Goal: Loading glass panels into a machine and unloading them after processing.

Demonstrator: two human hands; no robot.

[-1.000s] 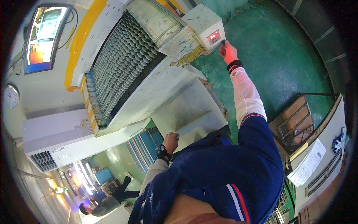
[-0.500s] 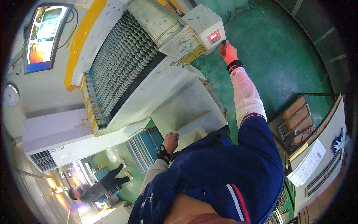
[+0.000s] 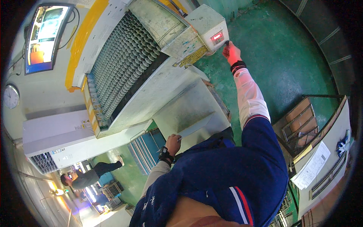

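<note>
At the far right end of a roller conveyor machine [image 3: 128,56] stands a pale control box [image 3: 207,23] with a lit red display [image 3: 217,37]. My right hand [image 3: 231,53], arm outstretched, is closed in a pinch on a small dark knob-like piece [image 3: 227,43] at the box's lower corner. Red light falls on that hand. Closer to my body, my left hand [image 3: 173,144] has curled fingers beside a grey metal panel [image 3: 189,113]. A small pale bit [image 3: 179,139] shows at its fingertips; what it is cannot be made out. A dark watch [image 3: 165,154] is on the left wrist.
Right of me stands a board with paper sheets [image 3: 312,164] and a frame rack [image 3: 300,126]. A stack of panels [image 3: 141,153] lies beyond my left hand. Another person [image 3: 89,176] is far left, near lit equipment. A monitor [image 3: 46,39] and clock [image 3: 11,96] hang on the wall.
The other person has shifted farther left and slightly upward in the picture, with the legs in a different stride. My two hands show no visible change.
</note>
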